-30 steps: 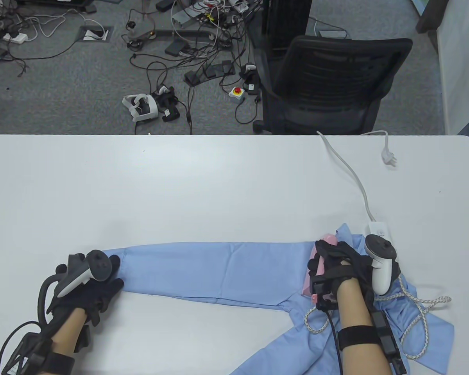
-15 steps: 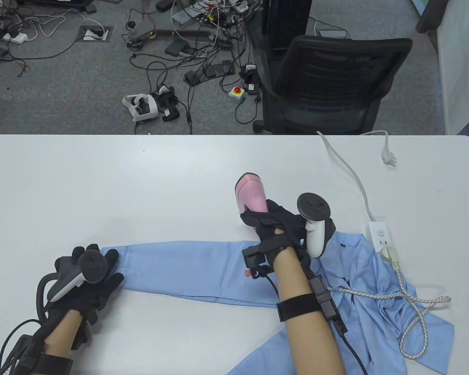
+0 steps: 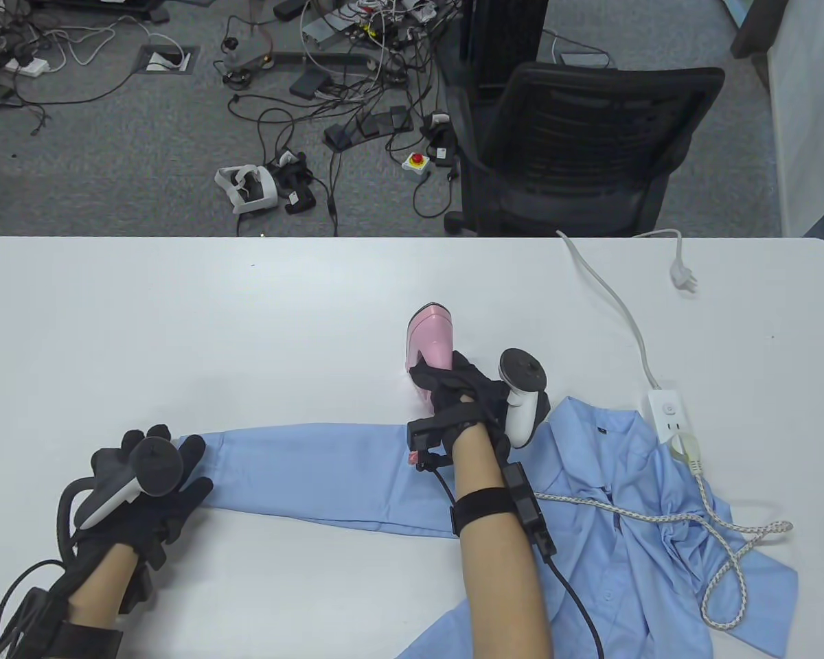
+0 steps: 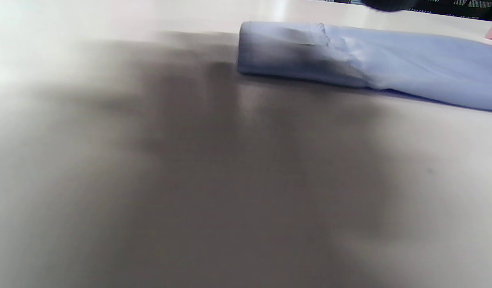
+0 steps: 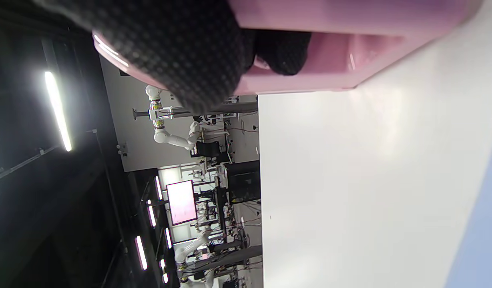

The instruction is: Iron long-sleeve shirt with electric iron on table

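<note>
A white table (image 3: 261,322) fills the lower two thirds of the table view, with grey carpet, tangled cables and a black office chair (image 3: 577,147) across the top of the frame. Just right of centre, the right hand's gloved fingers (image 3: 443,379) are wrapped around the handle of a pink electric iron (image 3: 427,338); the right hand (image 3: 470,405) holds it so that its body points toward the top of the frame, over bare table just beyond the sleeve. In the right wrist view, which is turned on its side, the same dark fingers (image 5: 189,48) grip the pink iron (image 5: 330,44) along the top edge, with white table below. A braided white cord (image 3: 728,549) loops over the shirt at the lower right and reaches a white power strip (image 3: 669,415). At the lower left, the left hand (image 3: 144,487) lies with its fingers (image 3: 192,449) spread flat, pressing on the cuff end of the sleeve. The light blue long-sleeve shirt (image 3: 625,522) lies along the bottom of the frame: its body is bunched at the lower right, and one sleeve (image 3: 316,467) stretches left across the table to the left hand. The left wrist view shows the cuff (image 4: 286,52) at the top, on the shadowed table.
</note>
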A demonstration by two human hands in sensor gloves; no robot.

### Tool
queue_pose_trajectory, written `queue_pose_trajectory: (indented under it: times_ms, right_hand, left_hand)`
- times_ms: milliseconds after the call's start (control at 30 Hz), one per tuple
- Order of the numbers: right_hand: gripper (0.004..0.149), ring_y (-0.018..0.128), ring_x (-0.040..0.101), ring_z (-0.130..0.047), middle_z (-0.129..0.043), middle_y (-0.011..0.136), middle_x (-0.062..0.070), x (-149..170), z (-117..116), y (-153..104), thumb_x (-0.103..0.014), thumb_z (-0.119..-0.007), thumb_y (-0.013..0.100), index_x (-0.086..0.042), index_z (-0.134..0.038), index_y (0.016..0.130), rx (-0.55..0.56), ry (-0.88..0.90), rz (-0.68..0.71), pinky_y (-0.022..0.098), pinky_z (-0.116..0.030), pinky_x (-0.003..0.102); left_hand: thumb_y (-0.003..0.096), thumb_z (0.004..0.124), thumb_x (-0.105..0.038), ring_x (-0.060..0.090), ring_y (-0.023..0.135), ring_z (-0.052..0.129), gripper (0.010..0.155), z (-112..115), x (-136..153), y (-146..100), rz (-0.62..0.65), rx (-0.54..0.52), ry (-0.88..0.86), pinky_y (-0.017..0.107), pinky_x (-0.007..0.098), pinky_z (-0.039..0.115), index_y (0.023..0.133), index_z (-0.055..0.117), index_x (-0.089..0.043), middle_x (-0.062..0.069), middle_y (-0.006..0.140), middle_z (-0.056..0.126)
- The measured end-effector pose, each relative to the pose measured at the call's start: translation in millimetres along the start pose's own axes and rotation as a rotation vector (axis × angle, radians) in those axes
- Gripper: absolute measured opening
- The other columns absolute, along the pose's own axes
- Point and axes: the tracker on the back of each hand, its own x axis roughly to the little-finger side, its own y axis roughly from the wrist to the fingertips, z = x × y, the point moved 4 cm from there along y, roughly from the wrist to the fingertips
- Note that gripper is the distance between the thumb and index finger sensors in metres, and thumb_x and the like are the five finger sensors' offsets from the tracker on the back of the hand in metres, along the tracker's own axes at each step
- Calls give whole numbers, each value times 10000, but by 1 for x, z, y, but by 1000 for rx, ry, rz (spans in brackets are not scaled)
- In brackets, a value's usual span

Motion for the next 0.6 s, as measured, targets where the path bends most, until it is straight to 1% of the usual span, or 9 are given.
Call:
queue_pose_trajectory:
  times_ms: [167,200,333,400,433,467,500,533,600]
  right_hand:
    - [414,955,388,-452,-653,858,-52,3,3,-2,-366,-848,354,-280,-686,725,41,-178,-55,652,-386,563]
    - [420,956,391,-428,-631,873,-45,2,2,-1,-372,-838,371,-275,-667,743,16,-157,-30,653,-381,557]
    - [437,958,390,-405,-594,902,-20,3,1,-2,-374,-829,373,-265,-650,756,20,-173,-69,656,-378,554]
    - [453,951,416,-372,-518,941,22,3,1,-3,-389,-818,379,-266,-629,772,15,-191,-88,654,-360,559]
    - [480,943,475,-261,-408,986,65,5,1,-6,-412,-809,384,-268,-606,794,34,-215,-123,651,-309,588]
    - [544,949,465,-231,-334,1005,87,7,3,-10,-473,-791,374,-278,-569,831,64,-265,-155,665,-299,595]
    - [626,941,468,-242,-308,1005,87,5,4,-12,-499,-765,369,-231,-514,877,74,-326,-114,661,-327,591]
    - [716,936,478,-234,-282,1004,94,3,5,-17,-495,-754,365,-179,-441,926,82,-350,-125,661,-337,586]
    - [786,931,500,-135,-193,1012,119,-2,7,-25,-479,-764,363,-152,-372,961,78,-378,-137,662,-298,599]
  left_hand:
    - [518,531,-667,313,1068,-3,657,0,0,0,-2,-3,3,675,632,5,1082,252,-481,27,1207,47]
    - [519,531,-666,312,1068,-5,656,1,0,0,-4,1,4,675,632,4,1083,251,-480,29,1206,46]
    - [518,530,-667,312,1068,-4,656,2,-1,-1,-8,7,12,675,632,5,1082,251,-480,27,1205,46]
    - [519,529,-667,313,1068,-4,658,3,-2,-1,-8,10,14,675,632,5,1083,248,-479,26,1205,44]
    - [518,529,-667,312,1068,-3,657,3,-2,-1,-4,11,13,675,632,5,1082,249,-479,27,1205,43]
    - [518,530,-667,315,1068,-4,660,3,-2,-2,-1,11,12,675,632,5,1083,247,-476,27,1205,42]
    - [519,528,-667,312,1068,-4,660,3,-3,-2,5,13,10,675,632,4,1083,245,-475,27,1204,42]
    - [519,528,-667,311,1067,-8,661,3,-3,-2,11,17,9,674,631,2,1083,241,-475,27,1203,37]
    - [518,527,-668,310,1067,-11,662,3,-3,-1,17,17,7,674,632,0,1083,237,-476,27,1202,37]
